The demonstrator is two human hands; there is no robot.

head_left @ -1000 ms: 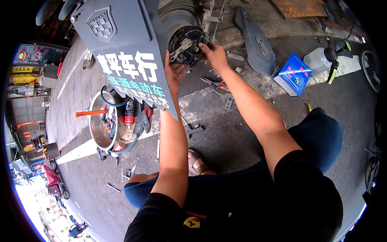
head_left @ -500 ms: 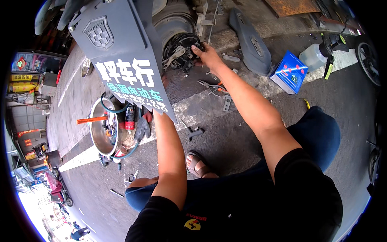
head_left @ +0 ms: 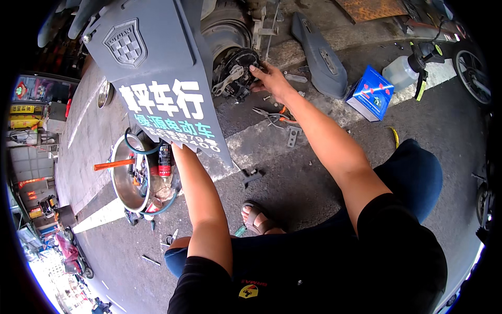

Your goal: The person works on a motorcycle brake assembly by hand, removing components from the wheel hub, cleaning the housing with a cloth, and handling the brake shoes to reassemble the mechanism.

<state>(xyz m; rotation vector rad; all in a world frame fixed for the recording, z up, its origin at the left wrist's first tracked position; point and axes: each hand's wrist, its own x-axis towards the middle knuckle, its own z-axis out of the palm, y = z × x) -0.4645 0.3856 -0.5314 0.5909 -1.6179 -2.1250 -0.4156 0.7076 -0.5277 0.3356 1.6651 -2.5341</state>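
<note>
A black, greasy brake plate [head_left: 244,64] with a metal lever arm sits at the hub of a wheel [head_left: 226,32] in the upper middle. My right hand [head_left: 271,83] is closed on the right edge of this plate, with fingertips on its face. A large grey mud flap [head_left: 164,57] with white and green lettering hangs in front of the wheel's left side. My left forearm [head_left: 196,193] reaches up behind the flap's lower edge. The flap hides my left hand entirely.
Pliers [head_left: 274,116] and a small perforated metal plate [head_left: 293,137] lie below my right hand. A metal basin [head_left: 117,180] with tools and a spray can [head_left: 164,162] stands left. To the right are a grey plastic cover [head_left: 324,60], a blue box [head_left: 371,94] and a spray bottle [head_left: 400,73].
My left arm has swung left, and its hand, glimpsed by the flap's right edge before, is now hidden. My right hand stays at the brake plate. The view has shifted slightly.
</note>
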